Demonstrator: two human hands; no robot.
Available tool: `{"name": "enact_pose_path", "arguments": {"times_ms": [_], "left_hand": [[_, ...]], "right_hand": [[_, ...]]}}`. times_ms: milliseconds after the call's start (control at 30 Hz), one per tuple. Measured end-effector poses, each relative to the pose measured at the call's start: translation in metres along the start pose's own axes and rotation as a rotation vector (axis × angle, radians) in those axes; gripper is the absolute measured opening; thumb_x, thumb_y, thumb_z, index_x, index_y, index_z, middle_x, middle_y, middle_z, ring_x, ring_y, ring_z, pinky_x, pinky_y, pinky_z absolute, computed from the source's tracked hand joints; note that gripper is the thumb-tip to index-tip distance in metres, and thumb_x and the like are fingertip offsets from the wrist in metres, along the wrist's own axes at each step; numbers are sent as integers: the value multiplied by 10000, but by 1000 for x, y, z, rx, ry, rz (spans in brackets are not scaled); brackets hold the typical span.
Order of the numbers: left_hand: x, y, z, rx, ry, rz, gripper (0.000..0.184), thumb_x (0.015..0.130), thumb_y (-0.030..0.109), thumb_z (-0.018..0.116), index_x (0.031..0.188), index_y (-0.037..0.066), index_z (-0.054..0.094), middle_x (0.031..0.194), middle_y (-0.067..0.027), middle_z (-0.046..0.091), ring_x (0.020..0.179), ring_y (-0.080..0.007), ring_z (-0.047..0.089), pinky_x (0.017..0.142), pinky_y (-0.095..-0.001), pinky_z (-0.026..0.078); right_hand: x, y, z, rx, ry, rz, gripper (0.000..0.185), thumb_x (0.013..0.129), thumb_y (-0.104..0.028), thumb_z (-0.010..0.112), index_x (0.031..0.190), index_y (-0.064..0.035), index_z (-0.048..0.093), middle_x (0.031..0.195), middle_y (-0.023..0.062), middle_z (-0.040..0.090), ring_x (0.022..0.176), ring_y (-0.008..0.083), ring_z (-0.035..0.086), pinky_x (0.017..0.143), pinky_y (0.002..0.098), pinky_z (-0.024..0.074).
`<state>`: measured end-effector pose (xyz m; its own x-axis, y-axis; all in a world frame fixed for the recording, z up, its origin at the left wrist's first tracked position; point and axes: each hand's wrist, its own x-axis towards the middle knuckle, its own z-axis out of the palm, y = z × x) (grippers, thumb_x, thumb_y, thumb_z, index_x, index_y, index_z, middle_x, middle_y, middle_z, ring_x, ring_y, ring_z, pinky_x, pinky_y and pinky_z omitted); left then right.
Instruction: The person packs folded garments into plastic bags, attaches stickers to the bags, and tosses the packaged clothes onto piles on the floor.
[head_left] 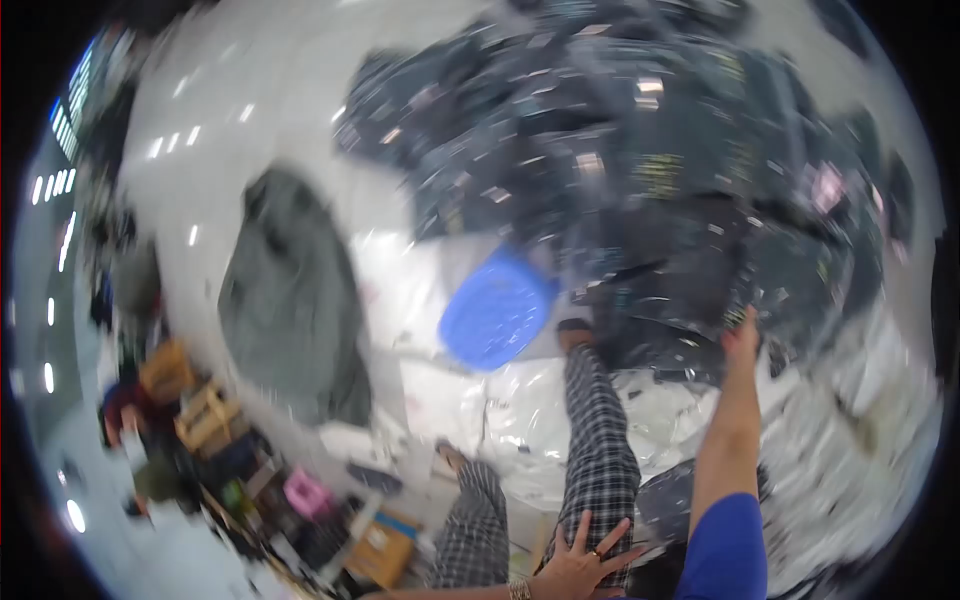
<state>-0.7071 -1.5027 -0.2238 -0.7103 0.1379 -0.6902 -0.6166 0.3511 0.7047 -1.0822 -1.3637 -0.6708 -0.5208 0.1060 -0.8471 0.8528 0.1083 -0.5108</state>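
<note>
My left hand [578,565] rests with fingers spread on the thigh of my checked trousers [598,440], a ring on one finger and a band at the wrist. Stretched out to the right, my right hand [741,338] grips the near edge of a dark garment in clear plastic [675,260]. That garment lies on a large pile of similar dark packages [520,130]. A blue plastic seat or lid [497,310] stands left of my foot, on white sheeting.
A grey-green cloth bundle [295,300] lies on the floor at left. White plastic bags [850,470] are heaped at right. Cardboard boxes [380,550], a pink item [308,494] and another person [125,415] are at lower left.
</note>
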Motion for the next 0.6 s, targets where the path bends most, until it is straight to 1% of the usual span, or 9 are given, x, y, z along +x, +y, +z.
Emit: {"name": "enact_pose_path", "arguments": {"times_ms": [33,67,133,167,267,333,433,500,600], "left_hand": [[-3,2,-24,-2,75,28,675,753,558,666,1367,402,434,1560,-132,52,1279,-664,119,892,-807,240],[-19,5,-50,-27,67,22,634,802,504,661,1358,261,479,1502,-175,259,1286,-571,278,952,-688,334],[-17,-1,-7,-122,140,18,707,796,587,611,1404,295,400,1548,-144,39,1327,-588,74,889,-766,286],[-15,-5,14,-170,179,18,743,793,628,586,1427,313,361,1571,-129,-71,1348,-597,-28,857,-805,263],[-25,-5,19,-259,284,-6,746,786,596,603,1421,281,372,1575,-95,-36,1387,-521,-36,851,-812,273],[-41,-6,23,-319,335,-7,702,822,574,580,1419,272,367,1575,-92,-31,1404,-470,-79,874,-809,261],[-56,-26,74,-570,640,-5,670,838,576,561,1388,221,422,1572,-121,-26,1405,-475,36,921,-758,288],[-120,-42,101,-795,734,-77,663,859,593,516,1349,150,466,1503,-222,240,1326,-456,316,969,-621,371],[-201,-97,184,-875,738,-176,658,884,607,444,1234,58,546,1087,-254,626,1026,-423,590,923,-456,448]], "right_hand": [[-19,-6,10,35,61,-154,335,851,-413,680,809,-94,586,692,19,591,533,146,536,464,299,425],[-30,-22,2,-249,143,-286,306,876,-363,650,770,-79,609,667,20,574,560,140,521,514,295,456],[-52,-63,-9,-647,315,-467,323,902,-330,587,829,-25,663,668,42,580,566,150,515,541,316,456],[-62,-85,-32,-1095,194,-943,373,915,-339,544,967,-3,696,741,90,643,620,182,559,582,347,471],[-210,-157,28,-1250,55,-1062,427,917,-312,506,963,84,659,782,170,660,632,221,564,595,375,450],[-254,-181,43,-1313,-365,-1040,432,908,-289,514,932,124,640,788,181,668,677,227,581,639,393,462],[-473,-109,114,-1261,-629,-666,260,878,-198,571,684,-26,591,626,0,541,586,86,472,516,266,370],[-572,-52,132,-1398,-947,-673,298,884,-164,579,611,-90,484,582,-55,451,528,42,375,465,242,286],[-702,51,148,-1376,-1295,-848,364,914,-176,565,589,-108,415,567,-68,379,514,43,327,457,255,240]]}}
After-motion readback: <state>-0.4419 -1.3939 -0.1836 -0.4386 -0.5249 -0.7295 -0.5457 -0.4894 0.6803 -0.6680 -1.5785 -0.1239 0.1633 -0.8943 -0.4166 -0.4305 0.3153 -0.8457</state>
